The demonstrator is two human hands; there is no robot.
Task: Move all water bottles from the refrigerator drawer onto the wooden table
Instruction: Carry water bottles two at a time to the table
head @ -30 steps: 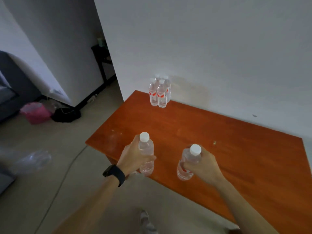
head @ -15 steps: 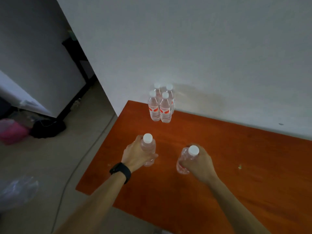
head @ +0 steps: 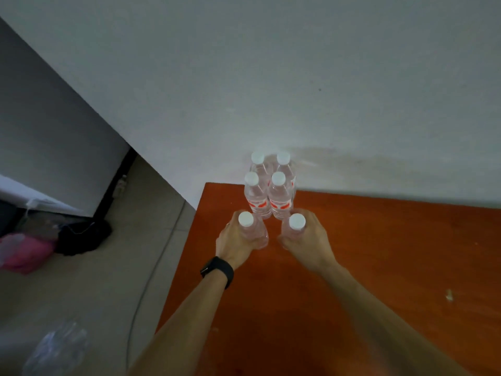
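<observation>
Several clear water bottles with white caps and red labels [head: 268,196] stand in a tight cluster at the far left corner of the wooden table [head: 379,253], against the white wall. My left hand [head: 234,244] grips a white-capped bottle [head: 252,230] upright just in front of the cluster's left side. My right hand [head: 306,240] grips another bottle [head: 295,225] upright in front of the cluster's right side. Both held bottles sit close to the standing ones; my fingers hide their bases, so contact with the tabletop is unclear.
The table's left edge [head: 184,267] drops to a tiled floor with a cable [head: 141,294]. A black bag [head: 84,237], a pink bag [head: 24,253] and crumpled clear plastic [head: 57,346] lie on the floor at left. A black watch [head: 218,271] is on my left wrist.
Both hands have carried their bottles forward across the table, from near its front edge to right in front of the cluster. The view has closed in on the table corner.
</observation>
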